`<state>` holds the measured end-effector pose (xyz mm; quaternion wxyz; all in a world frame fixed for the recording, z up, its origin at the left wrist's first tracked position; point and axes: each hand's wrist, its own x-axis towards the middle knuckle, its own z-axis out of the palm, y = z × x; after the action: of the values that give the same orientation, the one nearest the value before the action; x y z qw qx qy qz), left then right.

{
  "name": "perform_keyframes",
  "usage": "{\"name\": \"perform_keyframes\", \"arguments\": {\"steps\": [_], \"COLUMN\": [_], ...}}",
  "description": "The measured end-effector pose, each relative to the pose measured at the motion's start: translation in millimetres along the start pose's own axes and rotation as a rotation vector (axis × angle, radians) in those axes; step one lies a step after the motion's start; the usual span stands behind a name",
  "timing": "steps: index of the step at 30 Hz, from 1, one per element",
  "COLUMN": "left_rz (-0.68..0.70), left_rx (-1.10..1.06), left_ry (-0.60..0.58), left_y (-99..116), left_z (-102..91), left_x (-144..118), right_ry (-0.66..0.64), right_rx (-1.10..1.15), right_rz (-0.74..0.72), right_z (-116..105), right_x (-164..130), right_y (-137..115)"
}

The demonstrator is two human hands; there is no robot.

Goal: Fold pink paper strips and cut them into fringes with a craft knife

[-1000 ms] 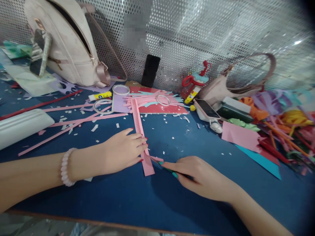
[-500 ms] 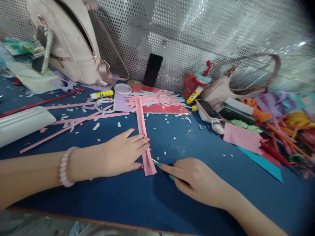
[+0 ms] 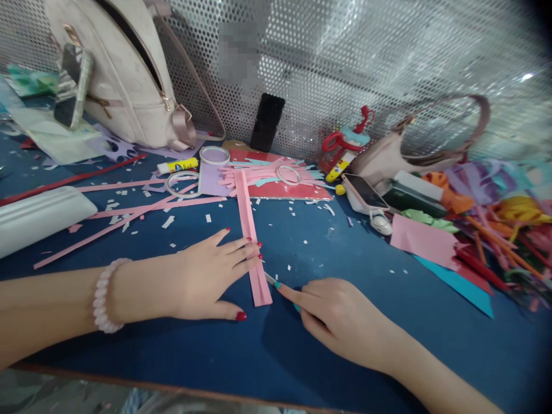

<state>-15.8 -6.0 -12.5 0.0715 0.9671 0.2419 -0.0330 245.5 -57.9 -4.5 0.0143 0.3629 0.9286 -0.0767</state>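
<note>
The front edge (image 3: 172,393) of the blue surface (image 3: 194,356) runs along the bottom of the frame from lower left to bottom centre, with both hands well in from it. The left hand (image 3: 207,282), left of centre, is open and palm down, fingers spread, grasping nothing; its fingertips rest across a long pink paper strip (image 3: 246,215). The thumb points right, apart from the strip and left of its near end. A pale beaded bracelet (image 3: 104,296) circles that wrist.

The right hand (image 3: 334,310), lower right of centre, is closed around a slim tool (image 3: 269,279), index finger extended along it. The tool's thin metallic tip is just beside the strip's right side; whether it touches cannot be told. The strip itself lies in the middle of the frame, its near end between the two hands, its body leaning slightly left as it recedes.

Beyond the hands, the surface stretches right of the strip with only small white paper scraps (image 3: 208,218) scattered over it, as far as a pink sheet (image 3: 425,241) and a blue sheet (image 3: 459,287) at right. At left, crossing pink strips (image 3: 103,237) and a white case (image 3: 45,219) limit the room. The strip's far end reaches the pile of cut strips on a red sheet (image 3: 302,194), upper centre. Behind that, a black phone (image 3: 267,122) leans on a perforated metal panel (image 3: 310,69).
</note>
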Motion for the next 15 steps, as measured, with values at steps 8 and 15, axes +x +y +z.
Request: {"name": "perform_keyframes", "arguments": {"steps": [8,15], "left_rz": [-0.018,-0.026], "left_rx": [-0.016,-0.049], "left_ry": [-0.028,-0.020], "left_y": [1.0,-0.6], "left_z": [-0.4,2.1], "left_x": [0.6,0.9], "right_ry": [-0.002,0.064], "right_rx": [-0.010,-0.074], "right_rz": [0.003,-0.023], "right_z": [0.9,3.3], "right_x": [-0.7,10.0], "right_y": [0.7,0.7]}}
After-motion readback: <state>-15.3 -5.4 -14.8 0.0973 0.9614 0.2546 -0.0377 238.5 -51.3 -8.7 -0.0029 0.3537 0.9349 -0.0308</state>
